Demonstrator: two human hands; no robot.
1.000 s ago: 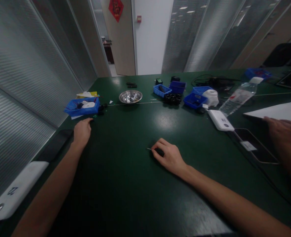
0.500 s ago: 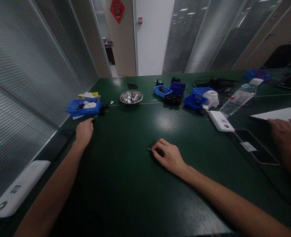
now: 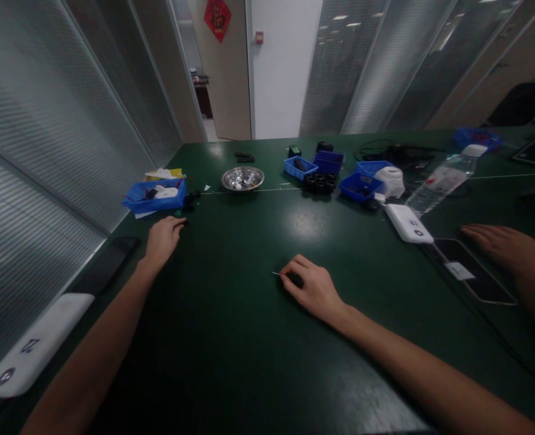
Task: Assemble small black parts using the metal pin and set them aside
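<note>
My left hand [image 3: 163,237] reaches across the green table [image 3: 249,338] toward a blue tray [image 3: 153,198] of small parts at the far left. Its fingers are curled together near small dark pieces by the tray; what they pinch is too small to name. My right hand [image 3: 310,286] rests near the table's middle, fingers closed on a small black part [image 3: 294,278] with a thin wire sticking out to the left.
A steel bowl [image 3: 242,177], several blue bins [image 3: 315,164], black rings [image 3: 319,181], a white device [image 3: 408,223], a water bottle [image 3: 442,180] and a dark phone [image 3: 473,278] lie beyond. Another person's hand [image 3: 503,246] rests flat at the right. A white device [image 3: 35,341] lies left.
My left hand shifted slightly right and forward near the blue tray. The other person's hand moved left and down over the table; the white sheet beside it is gone from view.
</note>
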